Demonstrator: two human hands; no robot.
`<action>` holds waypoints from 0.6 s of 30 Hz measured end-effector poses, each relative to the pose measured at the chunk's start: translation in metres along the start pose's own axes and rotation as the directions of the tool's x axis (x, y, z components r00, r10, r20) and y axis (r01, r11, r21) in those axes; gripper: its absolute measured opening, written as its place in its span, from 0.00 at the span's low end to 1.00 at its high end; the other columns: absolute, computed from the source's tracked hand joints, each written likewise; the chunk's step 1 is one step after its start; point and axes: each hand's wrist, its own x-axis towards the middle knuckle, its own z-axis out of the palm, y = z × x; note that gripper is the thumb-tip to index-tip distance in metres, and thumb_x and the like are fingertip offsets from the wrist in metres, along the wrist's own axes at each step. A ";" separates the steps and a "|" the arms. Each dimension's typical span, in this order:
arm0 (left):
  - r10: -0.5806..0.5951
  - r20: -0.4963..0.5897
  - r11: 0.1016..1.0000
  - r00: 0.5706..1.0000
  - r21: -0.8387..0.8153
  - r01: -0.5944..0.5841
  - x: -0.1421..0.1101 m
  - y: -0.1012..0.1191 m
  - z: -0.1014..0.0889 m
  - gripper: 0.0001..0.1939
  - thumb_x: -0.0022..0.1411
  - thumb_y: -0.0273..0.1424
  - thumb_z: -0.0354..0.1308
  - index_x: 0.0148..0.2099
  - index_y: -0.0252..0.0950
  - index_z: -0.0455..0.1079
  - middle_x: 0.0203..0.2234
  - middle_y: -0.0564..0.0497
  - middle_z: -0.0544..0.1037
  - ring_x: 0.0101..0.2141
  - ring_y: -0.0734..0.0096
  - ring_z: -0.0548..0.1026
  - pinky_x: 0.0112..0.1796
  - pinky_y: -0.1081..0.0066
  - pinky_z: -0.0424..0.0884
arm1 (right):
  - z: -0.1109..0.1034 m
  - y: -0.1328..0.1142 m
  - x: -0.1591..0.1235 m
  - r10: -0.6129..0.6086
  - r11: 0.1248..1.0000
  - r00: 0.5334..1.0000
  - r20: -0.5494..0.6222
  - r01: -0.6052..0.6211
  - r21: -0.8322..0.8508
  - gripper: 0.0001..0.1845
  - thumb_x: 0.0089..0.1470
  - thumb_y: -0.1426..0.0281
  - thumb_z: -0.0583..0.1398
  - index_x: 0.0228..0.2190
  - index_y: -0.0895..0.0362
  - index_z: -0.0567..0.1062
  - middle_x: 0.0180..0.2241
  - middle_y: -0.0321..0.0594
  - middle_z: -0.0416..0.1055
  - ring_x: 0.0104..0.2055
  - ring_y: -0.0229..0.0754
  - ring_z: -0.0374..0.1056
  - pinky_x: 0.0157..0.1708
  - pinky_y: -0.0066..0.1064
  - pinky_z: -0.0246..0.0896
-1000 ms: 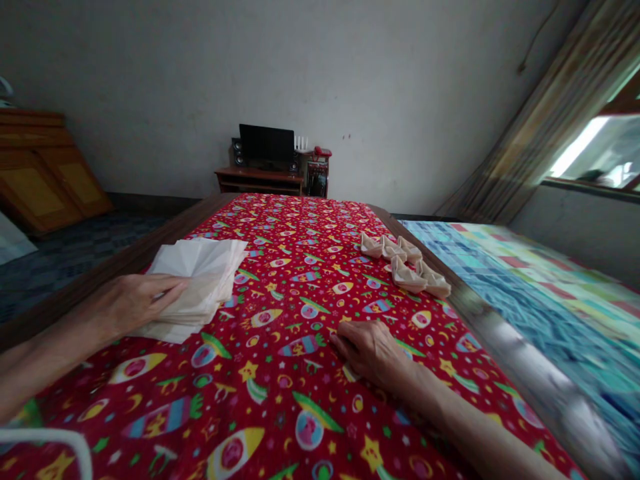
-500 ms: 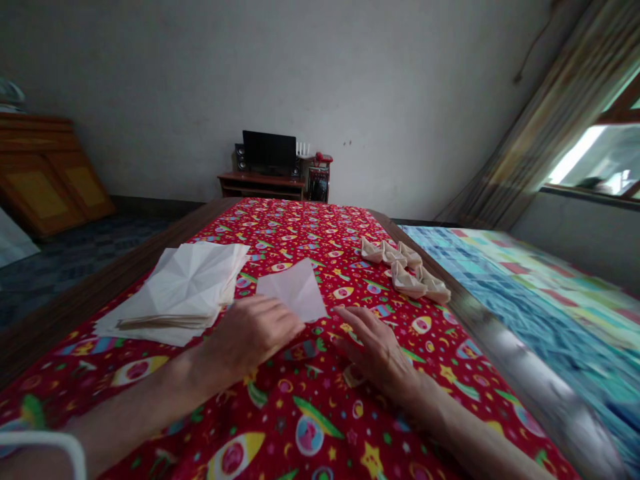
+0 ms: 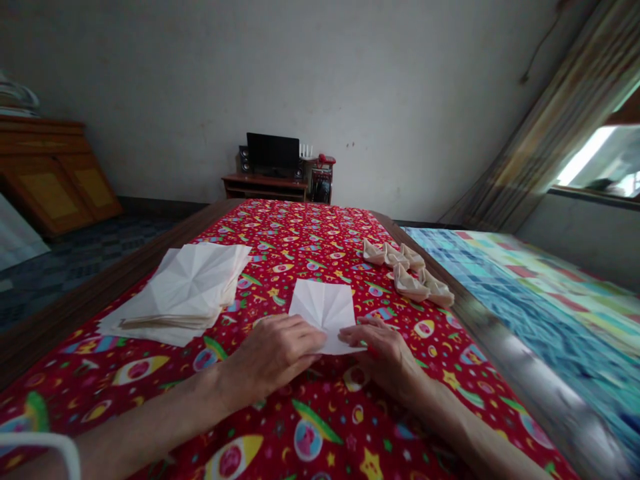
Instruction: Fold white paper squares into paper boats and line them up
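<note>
A plain grey wall (image 3: 400,100) backs the room, and a red patterned cloth (image 3: 310,247) covers the tabletop. The single creased paper sheet (image 3: 323,300) lies flat on this cloth, forward of and between the two hands. Its crease lines radiate from a point near the close edge. The sheet appears roughly square (no clear long axis can be assigned), with the far edge running crosswise to the person.

The left hand (image 3: 280,347) covers the near left corner, its fingers pressed together and lightly curled. The right hand (image 3: 387,350) touches the near right part, its fingertips pointing inward. Neither hand is nearer, as both contact the sheet. Whether either hand pinches the paper cannot be told, because the undersides are hidden.

The paper stack (image 3: 190,280) sits left of the sheet, well apart; five folded paper pieces (image 3: 410,283) stand beyond the right hand, beside the table's right border.
</note>
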 end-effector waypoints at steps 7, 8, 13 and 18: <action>-0.036 -0.031 0.995 0.999 -0.099 0.033 -0.030 -0.033 0.005 0.16 0.63 0.23 0.50 0.51 0.38 0.68 0.46 0.49 0.76 0.48 0.68 0.71 0.49 0.67 0.68 | -0.012 0.004 -0.010 0.110 0.979 0.978 0.179 -0.138 0.149 0.11 0.61 0.68 0.52 0.42 0.56 0.71 0.40 0.44 0.75 0.39 0.38 0.72 0.38 0.27 0.67; -0.025 -0.036 0.995 0.999 -0.101 0.022 -0.031 -0.034 0.005 0.15 0.63 0.23 0.49 0.50 0.38 0.69 0.45 0.49 0.76 0.47 0.68 0.72 0.48 0.67 0.69 | -0.012 0.004 -0.012 0.111 0.979 0.975 0.191 -0.141 0.150 0.11 0.61 0.68 0.52 0.42 0.56 0.70 0.40 0.45 0.75 0.40 0.39 0.72 0.38 0.28 0.66; 0.034 -0.050 0.988 0.998 -0.150 -0.041 -0.032 -0.027 0.003 0.13 0.64 0.24 0.49 0.46 0.38 0.72 0.41 0.48 0.78 0.42 0.68 0.74 0.48 0.65 0.69 | -0.015 -0.001 -0.019 0.139 0.977 0.969 0.206 -0.168 0.133 0.11 0.61 0.69 0.51 0.41 0.56 0.71 0.38 0.44 0.75 0.38 0.39 0.72 0.37 0.28 0.66; -0.008 -0.077 0.969 0.997 -0.247 -0.011 -0.037 -0.015 0.001 0.13 0.63 0.23 0.49 0.45 0.37 0.73 0.39 0.48 0.79 0.41 0.69 0.75 0.45 0.68 0.70 | -0.022 -0.015 -0.022 0.176 0.966 0.962 0.211 -0.211 0.152 0.09 0.60 0.70 0.52 0.37 0.55 0.71 0.33 0.40 0.76 0.33 0.37 0.72 0.32 0.25 0.65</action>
